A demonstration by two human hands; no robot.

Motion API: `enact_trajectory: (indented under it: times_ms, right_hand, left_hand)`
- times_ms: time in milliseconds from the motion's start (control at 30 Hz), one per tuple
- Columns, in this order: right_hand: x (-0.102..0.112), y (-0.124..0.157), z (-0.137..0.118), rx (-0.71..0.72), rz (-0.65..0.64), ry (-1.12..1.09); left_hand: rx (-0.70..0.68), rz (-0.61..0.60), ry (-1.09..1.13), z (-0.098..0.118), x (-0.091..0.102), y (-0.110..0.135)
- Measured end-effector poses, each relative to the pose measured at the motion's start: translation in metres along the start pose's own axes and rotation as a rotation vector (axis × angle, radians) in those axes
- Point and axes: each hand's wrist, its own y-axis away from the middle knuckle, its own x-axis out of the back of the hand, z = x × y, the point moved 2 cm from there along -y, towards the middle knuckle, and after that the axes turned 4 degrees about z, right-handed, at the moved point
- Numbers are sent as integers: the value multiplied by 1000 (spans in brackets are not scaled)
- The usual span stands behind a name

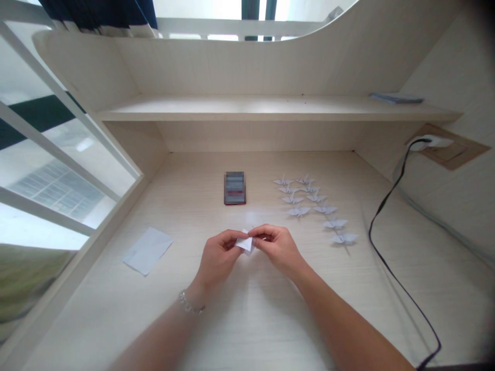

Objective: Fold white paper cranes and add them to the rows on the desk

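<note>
A small piece of folded white paper [245, 244] is pinched between my two hands, just above the desk. My left hand [219, 256] grips its left side between thumb and fingers. On the other side, the thumb and fingers of my right hand [279, 248] close on its right edge. Part of the paper is hidden behind the fingertips. Several folded paper cranes [297, 212] stand in two slanting rows to the right, beyond my right hand. To the left of my left hand lies a flat stack or sheet of white paper [148, 251].
A dark phone-like device [234, 188], its face pixelated, lies beyond my hands. A black cable [371, 226] runs from the wall socket [448, 147] down the desk's right side. A shelf [247, 106] crosses the back, with a thin flat item [397, 98] on it. White bars [50, 134] border the left.
</note>
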Motion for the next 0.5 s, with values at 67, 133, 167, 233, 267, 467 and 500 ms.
enact_trajectory:
  times_ms: [67,133,167,233,267,467,500]
  right_hand:
    - [0,1,-1,0,-16,40]
    - [0,1,-1,-2,-36,80]
    - [0,1,-1,-2,-40,94]
    - [-1,1,0,-5,-38,109]
    - [-1,1,0,-7,-33,109]
    - [-2,1,-1,26,16,38]
    - [-2,1,-2,36,30,33]
  left_hand:
    - [33,-5,1,-1,0,-1]
    - [68,-24,4,-2,-1,-1]
    - [81,-34,10,-2,-2,-1]
    - [98,-40,36,-4,-4,-2]
    - [102,-35,54,-4,-4,-2]
    - [53,24,84,-3,-3,-1]
    - [30,36,76,-2,-2,-1]
